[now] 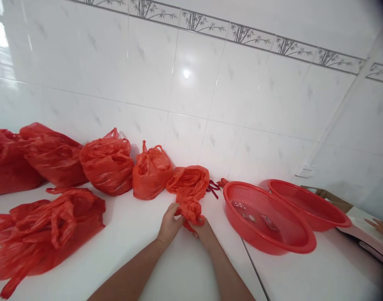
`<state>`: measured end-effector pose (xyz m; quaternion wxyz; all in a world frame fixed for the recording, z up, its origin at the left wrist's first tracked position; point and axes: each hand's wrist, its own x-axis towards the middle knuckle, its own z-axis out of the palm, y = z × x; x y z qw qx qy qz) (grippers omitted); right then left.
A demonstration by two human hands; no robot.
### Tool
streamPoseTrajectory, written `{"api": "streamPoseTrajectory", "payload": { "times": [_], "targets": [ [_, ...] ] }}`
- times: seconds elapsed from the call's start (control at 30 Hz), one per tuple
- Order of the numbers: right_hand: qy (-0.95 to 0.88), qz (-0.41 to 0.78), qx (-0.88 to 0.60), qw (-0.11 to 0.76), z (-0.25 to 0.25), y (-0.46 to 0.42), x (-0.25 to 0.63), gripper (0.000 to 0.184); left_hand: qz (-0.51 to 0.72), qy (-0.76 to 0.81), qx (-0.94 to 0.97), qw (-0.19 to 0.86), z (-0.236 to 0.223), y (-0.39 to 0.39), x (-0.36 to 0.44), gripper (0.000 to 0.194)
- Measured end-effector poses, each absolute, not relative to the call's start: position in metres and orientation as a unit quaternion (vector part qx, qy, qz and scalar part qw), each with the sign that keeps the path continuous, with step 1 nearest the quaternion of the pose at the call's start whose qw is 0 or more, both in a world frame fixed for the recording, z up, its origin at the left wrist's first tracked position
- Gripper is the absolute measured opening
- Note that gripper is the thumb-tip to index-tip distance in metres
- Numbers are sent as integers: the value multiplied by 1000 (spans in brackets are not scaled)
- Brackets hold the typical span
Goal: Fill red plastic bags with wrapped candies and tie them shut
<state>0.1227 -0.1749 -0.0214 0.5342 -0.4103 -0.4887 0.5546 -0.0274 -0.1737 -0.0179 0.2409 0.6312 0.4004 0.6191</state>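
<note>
Both my hands are at the gathered top of a red plastic bag [191, 177] that lies near the wall. My left hand [171, 221] pinches the crumpled plastic from the left. From the right, my right hand [201, 229] grips the twisted handles, fingers partly covered by the plastic. What the bag contains is hidden. Just left of it stands another red plastic bag [152, 171], full and upright. Right of it, a dark red ribbon [213, 188] lies on the white table [125, 234].
More full red bags [108, 165] line the wall on the left, and a large one [50, 234] lies nearer. A red plastic basket [269, 249] holding a few small packets stands right, with a second red basin [327, 223] behind. Another person's hand [379, 227] rests at the far right.
</note>
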Motion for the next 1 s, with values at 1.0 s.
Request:
{"api": "streamPoseTrajectory", "payload": {
  "times": [1.0],
  "targets": [
    [-380, 515, -409, 650, -20, -165, 137, 28, 666, 526, 481, 218, -19, -170, -88, 13]
  ]
}}
